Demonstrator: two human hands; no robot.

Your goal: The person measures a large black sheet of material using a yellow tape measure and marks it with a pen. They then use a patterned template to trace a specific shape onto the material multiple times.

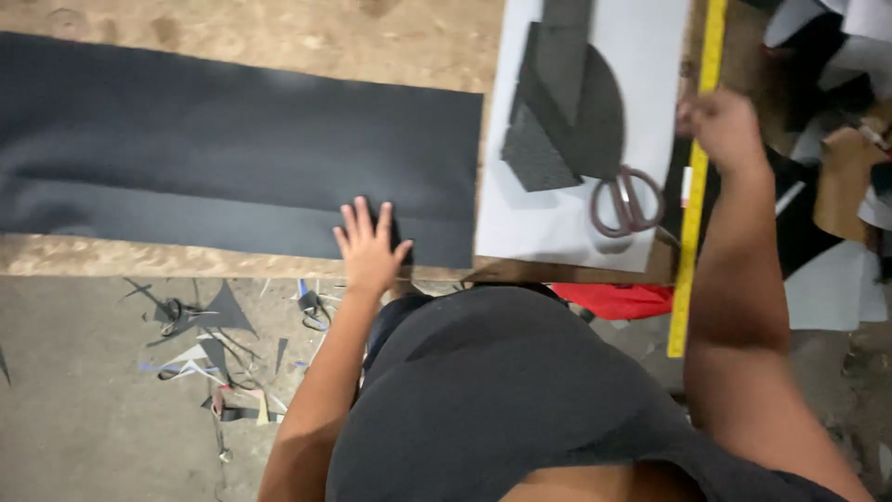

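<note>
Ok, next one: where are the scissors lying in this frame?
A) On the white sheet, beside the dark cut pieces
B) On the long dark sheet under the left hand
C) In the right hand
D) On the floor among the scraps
A: the scissors rest on the white sheet just below the dark cut pieces, and neither hand touches them.

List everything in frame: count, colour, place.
fabric sheet: 1, dark grey, flat along the table, left
white sheet: 1, white, table right of fabric
cut fabric pieces: several, dark grey, stacked on white sheet
scissors: 1, dark red handles, on white sheet
ruler: 1, yellow, along table's right edge
table: 1, tan wood
scraps: many, dark and pale, floor
left hand: flat on fabric sheet
right hand: fisted, at the ruler
</note>
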